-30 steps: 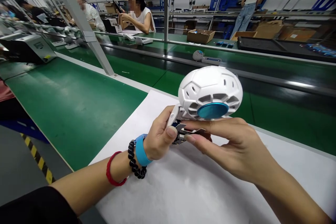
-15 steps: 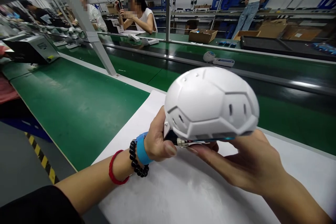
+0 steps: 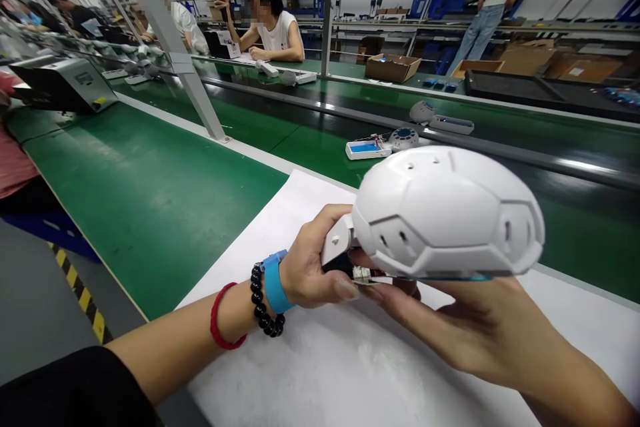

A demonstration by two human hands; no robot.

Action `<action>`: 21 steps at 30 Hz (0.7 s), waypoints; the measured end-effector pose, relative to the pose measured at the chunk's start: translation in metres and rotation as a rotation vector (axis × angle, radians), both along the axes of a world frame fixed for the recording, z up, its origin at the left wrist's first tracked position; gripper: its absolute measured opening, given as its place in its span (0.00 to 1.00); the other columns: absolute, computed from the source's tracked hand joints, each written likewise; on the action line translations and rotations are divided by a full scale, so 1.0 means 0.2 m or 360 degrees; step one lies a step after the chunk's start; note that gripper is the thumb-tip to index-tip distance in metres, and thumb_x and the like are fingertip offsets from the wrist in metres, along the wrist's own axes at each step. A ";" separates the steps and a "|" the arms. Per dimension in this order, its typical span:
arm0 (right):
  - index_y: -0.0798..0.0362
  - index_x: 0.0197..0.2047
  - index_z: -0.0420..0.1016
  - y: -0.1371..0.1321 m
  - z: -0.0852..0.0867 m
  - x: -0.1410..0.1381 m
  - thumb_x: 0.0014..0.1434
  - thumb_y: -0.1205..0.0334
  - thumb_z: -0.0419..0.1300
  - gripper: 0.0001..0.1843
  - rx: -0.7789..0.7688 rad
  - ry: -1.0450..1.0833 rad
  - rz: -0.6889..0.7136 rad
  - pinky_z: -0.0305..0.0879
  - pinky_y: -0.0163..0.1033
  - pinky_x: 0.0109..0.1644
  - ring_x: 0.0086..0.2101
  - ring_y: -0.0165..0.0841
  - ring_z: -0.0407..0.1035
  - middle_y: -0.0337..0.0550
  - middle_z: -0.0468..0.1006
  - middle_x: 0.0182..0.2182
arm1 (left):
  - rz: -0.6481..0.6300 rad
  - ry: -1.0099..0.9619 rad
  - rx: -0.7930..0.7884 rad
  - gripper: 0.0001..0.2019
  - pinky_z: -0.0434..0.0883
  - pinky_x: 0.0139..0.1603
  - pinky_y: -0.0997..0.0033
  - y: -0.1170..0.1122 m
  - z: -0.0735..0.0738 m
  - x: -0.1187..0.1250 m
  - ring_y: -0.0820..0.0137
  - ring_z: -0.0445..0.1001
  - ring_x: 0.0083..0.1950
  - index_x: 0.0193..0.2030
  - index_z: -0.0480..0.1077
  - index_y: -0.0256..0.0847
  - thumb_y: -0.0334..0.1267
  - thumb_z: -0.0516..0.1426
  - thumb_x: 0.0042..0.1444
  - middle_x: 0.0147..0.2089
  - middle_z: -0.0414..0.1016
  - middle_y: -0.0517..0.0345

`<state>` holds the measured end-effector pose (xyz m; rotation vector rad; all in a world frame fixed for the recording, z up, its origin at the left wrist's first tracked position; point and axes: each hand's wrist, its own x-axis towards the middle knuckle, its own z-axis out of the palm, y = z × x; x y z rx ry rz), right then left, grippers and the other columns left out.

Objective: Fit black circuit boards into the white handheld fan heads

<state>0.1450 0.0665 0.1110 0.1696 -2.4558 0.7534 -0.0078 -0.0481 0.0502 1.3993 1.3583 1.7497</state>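
A white domed housing (image 3: 445,213), moulded with a soccer-ball pattern and small slots, is in front of me above a white sheet (image 3: 280,373). At its left, a white hinge-like end piece (image 3: 336,240) sits in my left hand (image 3: 310,267), which is closed around it. Below the dome's edge, a small pale connector (image 3: 363,273) and dark parts show near my left thumb. My right hand (image 3: 470,320) is closed under the dome, a finger reaching to the connector's edge; the dome hides its other fingertips. My left wrist wears a blue band, black beads and a red cord.
Similar devices lie beyond the dome: an opened one with a blue inside (image 3: 369,149) and another (image 3: 453,123) on the dark conveyor. A slanted metal post (image 3: 173,47) rises at left. Across the line sits a person (image 3: 283,37) near a cardboard box (image 3: 393,68).
Both hands and the domed housing have shifted right, and more of the hinge-like piece shows. Another opened device has come into view behind it. The person opposite has lowered one hand.
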 end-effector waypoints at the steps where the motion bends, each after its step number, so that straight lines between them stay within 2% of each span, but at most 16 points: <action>1: 0.51 0.24 0.73 0.00 0.00 0.00 0.65 0.62 0.60 0.16 -0.0055 -0.0065 0.0007 0.59 0.34 0.21 0.22 0.30 0.72 0.41 0.80 0.25 | -0.0031 0.0041 0.0048 0.36 0.77 0.46 0.56 0.00 0.00 0.00 0.54 0.78 0.46 0.58 0.64 0.42 0.67 0.57 0.51 0.46 0.78 0.47; 4: 0.50 0.29 0.76 0.00 0.01 0.01 0.66 0.61 0.59 0.13 -0.0183 -0.0184 0.0010 0.61 0.33 0.22 0.24 0.31 0.73 0.39 0.79 0.23 | -0.0085 0.0166 0.0243 0.28 0.77 0.45 0.59 0.02 -0.01 0.00 0.57 0.79 0.45 0.58 0.63 0.41 0.59 0.54 0.60 0.46 0.78 0.46; 6: 0.50 0.30 0.77 0.00 0.02 0.01 0.66 0.61 0.58 0.12 -0.0241 -0.0258 0.0016 0.61 0.32 0.22 0.22 0.29 0.71 0.36 0.76 0.22 | -0.0054 0.0212 0.0317 0.26 0.77 0.45 0.60 0.02 -0.01 0.01 0.57 0.78 0.46 0.57 0.64 0.39 0.57 0.53 0.62 0.47 0.77 0.45; 9: 0.49 0.37 0.77 -0.03 0.00 -0.01 0.67 0.63 0.57 0.08 -0.0328 -0.0310 -0.0033 0.60 0.31 0.21 0.19 0.26 0.67 0.34 0.77 0.23 | 0.0032 0.0169 0.0278 0.27 0.76 0.45 0.61 0.02 -0.01 0.02 0.58 0.77 0.47 0.55 0.65 0.37 0.59 0.51 0.63 0.48 0.76 0.43; 12: 0.47 0.44 0.73 -0.06 -0.03 -0.05 0.64 0.65 0.61 0.05 -0.0519 -0.0072 -0.0246 0.61 0.30 0.22 0.19 0.24 0.65 0.30 0.74 0.22 | 0.0127 -0.0001 0.0201 0.29 0.75 0.43 0.65 0.03 0.01 0.06 0.61 0.77 0.44 0.54 0.66 0.36 0.62 0.46 0.64 0.44 0.76 0.46; 14: 0.46 0.45 0.70 -0.08 -0.06 -0.09 0.58 0.63 0.67 0.13 -0.0747 0.0185 -0.0483 0.64 0.31 0.27 0.24 0.26 0.67 0.29 0.72 0.25 | 0.0155 -0.0128 0.0181 0.30 0.75 0.43 0.66 0.04 0.03 0.07 0.62 0.76 0.45 0.53 0.67 0.35 0.62 0.45 0.64 0.42 0.75 0.48; 16: 0.45 0.48 0.70 -0.08 -0.08 -0.12 0.55 0.59 0.70 0.19 -0.0972 0.0236 -0.0600 0.69 0.35 0.35 0.34 0.31 0.71 0.34 0.76 0.34 | 0.0152 -0.0207 0.0175 0.30 0.74 0.46 0.66 0.04 0.03 0.08 0.62 0.76 0.46 0.51 0.69 0.35 0.62 0.45 0.65 0.40 0.75 0.49; 18: 0.45 0.51 0.72 -0.08 -0.08 -0.13 0.57 0.56 0.68 0.19 -0.1123 0.0076 -0.0515 0.71 0.39 0.43 0.42 0.34 0.73 0.38 0.78 0.43 | 0.0163 -0.0206 0.0173 0.28 0.74 0.49 0.65 0.05 0.03 0.07 0.62 0.75 0.47 0.50 0.70 0.36 0.60 0.45 0.66 0.41 0.75 0.49; 21: 0.46 0.47 0.77 -0.08 -0.07 -0.14 0.60 0.58 0.65 0.11 -0.1205 -0.0071 -0.0432 0.71 0.41 0.43 0.41 0.35 0.74 0.38 0.80 0.42 | 0.0178 -0.0210 0.0126 0.28 0.73 0.51 0.64 0.05 0.02 0.07 0.62 0.74 0.49 0.53 0.70 0.36 0.58 0.44 0.67 0.47 0.76 0.47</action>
